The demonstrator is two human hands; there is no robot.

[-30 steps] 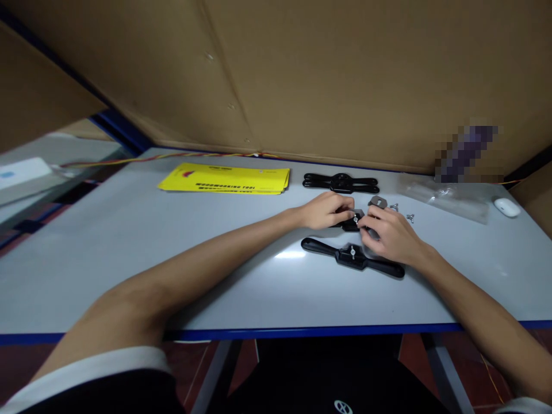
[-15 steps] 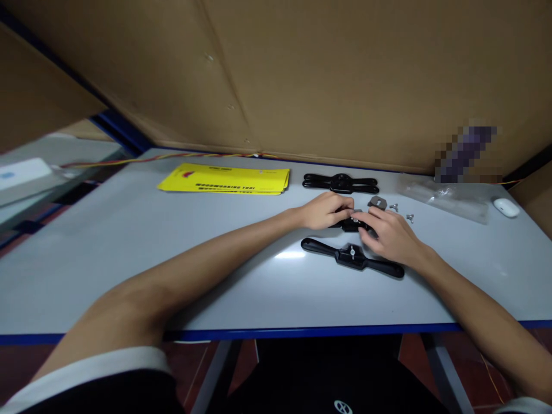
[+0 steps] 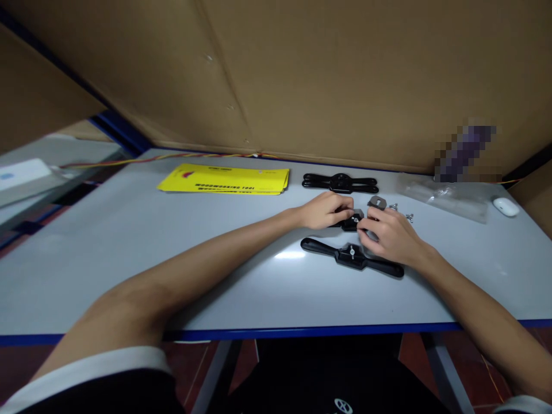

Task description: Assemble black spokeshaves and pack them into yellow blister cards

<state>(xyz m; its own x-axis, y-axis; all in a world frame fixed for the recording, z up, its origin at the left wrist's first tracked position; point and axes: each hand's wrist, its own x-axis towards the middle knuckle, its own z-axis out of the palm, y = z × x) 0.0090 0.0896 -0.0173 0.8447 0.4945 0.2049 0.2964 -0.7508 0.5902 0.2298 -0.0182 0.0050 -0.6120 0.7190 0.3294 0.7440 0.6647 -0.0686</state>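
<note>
My left hand (image 3: 328, 211) is closed on the left handle of a black two-handled tool (image 3: 350, 222) lying on the grey table. A small silver screw and a grey plate show at that tool's middle. My right hand (image 3: 388, 233) is at its right side, fingers bent around the part there, which they mostly hide. Nearer the table's front lies a second black tool (image 3: 352, 256) with a silver wing screw. Behind my right hand sit a grey metal plate (image 3: 376, 202) with a slot and two small wing screws (image 3: 409, 218).
More black tools (image 3: 340, 183) lie together at the back. Yellow printed sheets (image 3: 224, 179) are stacked to the left. At the right are a clear plastic bag (image 3: 448, 201) and a white mouse (image 3: 506, 207). A cardboard wall (image 3: 328, 75) stands behind the table.
My right hand's fingertips have moved slightly right, off the middle of the tool, uncovering its screw. My left hand has stayed in place.
</note>
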